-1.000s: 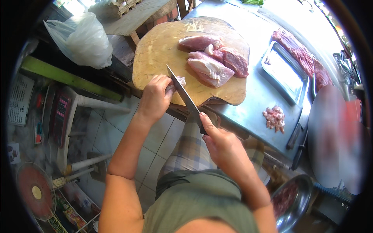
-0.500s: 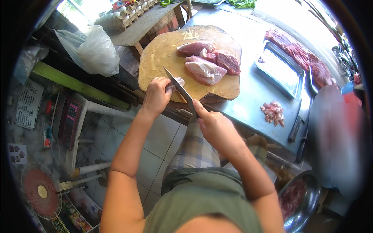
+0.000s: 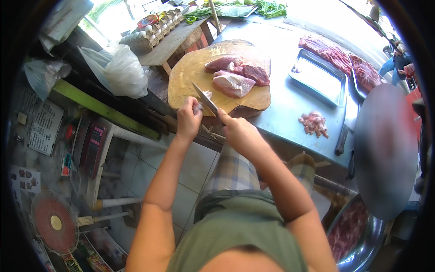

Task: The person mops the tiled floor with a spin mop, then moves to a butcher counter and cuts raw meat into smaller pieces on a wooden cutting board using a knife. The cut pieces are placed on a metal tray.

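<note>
Metal surface [image 3: 281,106], bearing a wooden chopping board [image 3: 186,75]. At the board's near edge: small pale meat scrap [image 3: 208,94], pinched by the left hand [image 3: 189,117], fingers curled tight; chef's knife [image 3: 204,97], handle fully gripped in the right hand [image 3: 239,130]. Judged best practice: fingertips tucked clear of the blade, scrap taut. Alongside: larger meat chunks [image 3: 233,84]. Containers: rectangular metal tray [image 3: 319,78], contents lost in glare; metal bowl [image 3: 372,240], red meat pieces [image 3: 350,226]; carton [image 3: 159,38], eggs [image 3: 142,34]; white plastic bag [image 3: 127,72], contents indiscernible.

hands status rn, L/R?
Left hand: closed, pinching a small pale meat scrap.
Right hand: closed around the handle of a kitchen knife.
</note>
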`<state>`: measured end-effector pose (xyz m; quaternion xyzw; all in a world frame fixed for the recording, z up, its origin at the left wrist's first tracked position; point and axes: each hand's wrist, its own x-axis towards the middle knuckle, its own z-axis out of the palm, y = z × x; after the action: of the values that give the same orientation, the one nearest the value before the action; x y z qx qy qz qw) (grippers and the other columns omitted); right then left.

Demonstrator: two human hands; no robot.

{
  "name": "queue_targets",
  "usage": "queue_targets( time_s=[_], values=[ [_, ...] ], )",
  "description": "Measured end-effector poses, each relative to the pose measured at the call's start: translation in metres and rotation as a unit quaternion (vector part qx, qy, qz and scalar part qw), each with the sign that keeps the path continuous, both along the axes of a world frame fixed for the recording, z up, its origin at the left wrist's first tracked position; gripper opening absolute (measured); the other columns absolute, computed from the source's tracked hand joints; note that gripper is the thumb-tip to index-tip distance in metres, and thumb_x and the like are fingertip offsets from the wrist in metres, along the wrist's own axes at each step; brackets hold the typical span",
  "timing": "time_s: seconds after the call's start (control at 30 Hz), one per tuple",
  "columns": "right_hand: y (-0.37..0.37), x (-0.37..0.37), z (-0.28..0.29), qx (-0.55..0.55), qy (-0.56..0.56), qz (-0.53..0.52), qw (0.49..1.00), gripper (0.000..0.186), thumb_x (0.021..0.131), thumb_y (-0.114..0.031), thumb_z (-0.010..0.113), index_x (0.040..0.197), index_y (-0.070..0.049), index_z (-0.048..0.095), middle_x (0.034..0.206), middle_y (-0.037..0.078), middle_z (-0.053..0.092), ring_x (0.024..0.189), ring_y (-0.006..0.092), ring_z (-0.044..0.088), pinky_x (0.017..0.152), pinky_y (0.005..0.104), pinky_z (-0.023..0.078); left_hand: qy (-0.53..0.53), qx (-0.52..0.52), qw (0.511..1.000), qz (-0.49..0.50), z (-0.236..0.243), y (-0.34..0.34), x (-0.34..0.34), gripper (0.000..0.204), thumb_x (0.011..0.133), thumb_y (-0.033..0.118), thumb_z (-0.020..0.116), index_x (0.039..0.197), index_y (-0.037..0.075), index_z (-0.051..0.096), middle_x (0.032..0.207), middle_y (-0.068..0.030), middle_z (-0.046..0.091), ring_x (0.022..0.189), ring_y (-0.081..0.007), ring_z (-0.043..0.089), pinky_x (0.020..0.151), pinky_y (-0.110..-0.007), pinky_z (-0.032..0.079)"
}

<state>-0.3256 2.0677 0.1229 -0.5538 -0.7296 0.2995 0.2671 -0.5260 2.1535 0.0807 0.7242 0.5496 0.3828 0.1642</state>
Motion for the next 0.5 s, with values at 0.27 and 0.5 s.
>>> queue_targets(
  time_s=[0.27, 0.5],
  values=[
    [-0.079, 0.070, 0.027, -0.072, 0.240, -0.148, 0.957, 0.053, 0.095, -0.004, 0.058, 0.147, -0.004, 0.046, 0.120, 0.026, 0.067, 0.095, 0.0264, 0.070, 0.087, 0.0373, 0.051, 0.049, 0.107, 0.993, 0.021, -0.021, 0.031, 0.021, 0.026, 0.090, 0.001, 0.057, 0.115, -0.005, 0.063, 0.105, -0.0227, 0.066, 0.100, -0.0383, 0.063, 0.092, -0.046, 0.048],
    [-0.170, 0.134, 0.001, -0.025, 0.271, -0.316, 0.909, 0.052, 0.095, -0.003, 0.058, 0.146, -0.002, 0.048, 0.073, 0.004, 0.059, 0.052, 0.0059, 0.047, 0.048, 0.0250, 0.043, 0.226, 0.078, 0.970, 0.044, -0.030, 0.057, 0.057, 0.031, 0.084, 0.002, 0.058, 0.114, 0.000, 0.060, 0.108, -0.0257, 0.061, 0.104, -0.0441, 0.058, 0.093, -0.051, 0.046]
  ],
)
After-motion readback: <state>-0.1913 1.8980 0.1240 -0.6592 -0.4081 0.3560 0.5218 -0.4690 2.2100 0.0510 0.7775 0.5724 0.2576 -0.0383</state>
